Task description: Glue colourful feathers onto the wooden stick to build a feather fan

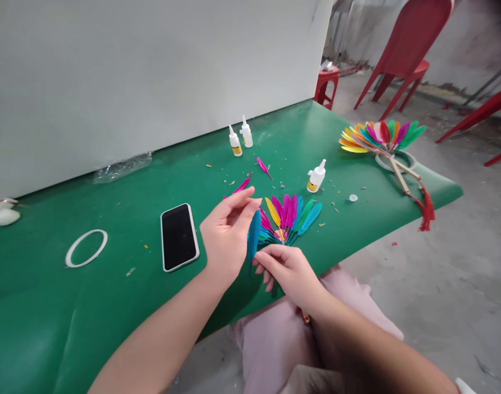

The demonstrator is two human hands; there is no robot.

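1. Pink cloth over the lap [271, 342] is nearest the camera, below the edge of the green-covered table [123, 306].
2. Right hand [291, 273]: thumb and index finger closed in a pinch on the lower part of 1 blue feather [254, 235], other fingers loosely curled.
3. Left hand [226, 238]: partly closed, thumb and index fingertips near each other at the feather's upper end. Can't tell if they grip it or only touch.
4. Blue feather is roughly upright, between the 2 hands, just beside the left palm and above the right fingertips.
5. Multicolor feather fan [291, 210] is just beyond the right hand, partly hidden by both hands. Yellow, magenta, green and blue feathers spread away from the camera.
6. 2 loose magenta feathers [264, 167] lie past the left fingertips.
7. 3 white squeeze bottles with yellow labels: 2 side by side [235, 143] near the gray panel [152, 71], 1 [316, 176] beyond the fan. Small white cap [353, 197] near the latter.
8. Smartphone [179, 237] left of the left hand, white ring [86, 248] farther left.
9. Second feather fan [384, 137] at far right, red tassels [426, 210] hanging past the table edge.
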